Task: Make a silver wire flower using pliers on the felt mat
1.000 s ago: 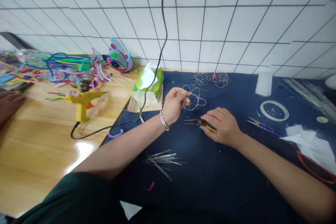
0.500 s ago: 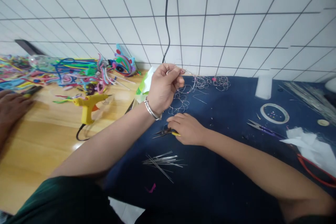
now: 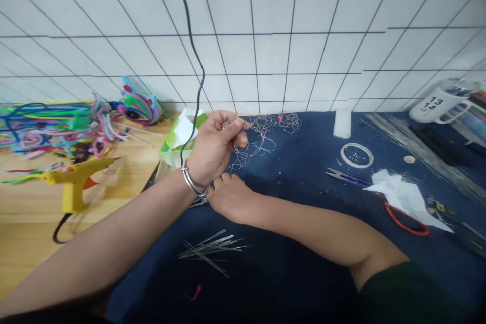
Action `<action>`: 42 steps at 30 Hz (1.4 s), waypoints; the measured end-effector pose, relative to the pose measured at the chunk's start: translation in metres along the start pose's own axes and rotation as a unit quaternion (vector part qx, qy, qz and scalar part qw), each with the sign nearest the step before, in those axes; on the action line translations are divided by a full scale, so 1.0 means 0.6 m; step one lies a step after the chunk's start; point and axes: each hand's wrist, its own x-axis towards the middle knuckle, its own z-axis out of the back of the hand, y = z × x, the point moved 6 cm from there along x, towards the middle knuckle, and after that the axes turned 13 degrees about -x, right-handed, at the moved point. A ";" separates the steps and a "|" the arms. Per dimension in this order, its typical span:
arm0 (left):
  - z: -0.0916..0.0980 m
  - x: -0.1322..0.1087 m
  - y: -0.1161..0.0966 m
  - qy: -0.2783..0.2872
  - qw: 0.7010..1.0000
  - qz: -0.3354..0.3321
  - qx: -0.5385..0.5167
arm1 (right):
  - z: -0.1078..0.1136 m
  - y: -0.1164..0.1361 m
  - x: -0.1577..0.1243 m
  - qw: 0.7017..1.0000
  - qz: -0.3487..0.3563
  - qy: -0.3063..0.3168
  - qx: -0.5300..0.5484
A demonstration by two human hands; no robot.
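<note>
My left hand (image 3: 214, 149), with silver bangles at the wrist, is raised near the wall side of the dark blue mat. Its thumb and finger pinch one end of a looped wire strand (image 3: 261, 131) with small pink beads, which trails across the mat to the right. Just below, my right hand (image 3: 233, 197) is curled shut around the pliers (image 3: 199, 202). Only the pliers' dark jaws show; the handles are hidden under my fingers and beside my left wrist. A loose bundle of straight thin wires (image 3: 212, 248) lies nearer to me.
A yellow glue gun (image 3: 76, 182) and colourful pipe cleaners (image 3: 45, 126) lie on the wooden table at left. To the right are a clear ring (image 3: 357, 156), purple-handled snips (image 3: 349, 178), white tissue (image 3: 398, 195), red-handled scissors (image 3: 408, 225) and a white mug (image 3: 436, 104). A black cable (image 3: 195, 55) hangs down.
The view has swung to the right. My right hand has shifted slightly left with the pliers, under my left wrist. My left hand still pinches the wire strand. The other person's hand has left view.
</note>
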 end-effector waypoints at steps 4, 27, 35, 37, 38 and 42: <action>-0.020 -0.004 0.006 -0.002 1.000 0.002 0.010 | -0.003 -0.013 0.005 0.999 -0.023 0.026 0.001; -0.013 -0.064 0.062 -0.058 0.996 0.044 -0.054 | 0.035 -0.262 -0.205 0.976 -0.172 0.120 -0.064; 0.010 -0.051 0.137 -0.103 0.988 0.086 -0.080 | 0.019 -0.281 -0.235 0.964 -0.185 0.180 -0.072; 0.006 -0.044 0.152 -0.097 0.987 0.092 -0.085 | 0.020 -0.282 -0.245 0.961 -0.189 0.185 -0.076; 0.003 -0.041 0.160 -0.095 0.987 0.094 -0.087 | 0.020 -0.282 -0.250 0.960 -0.193 0.187 -0.078; 0.001 -0.040 0.196 -0.103 0.985 0.113 -0.085 | 0.015 -0.284 -0.259 0.957 -0.204 0.189 -0.076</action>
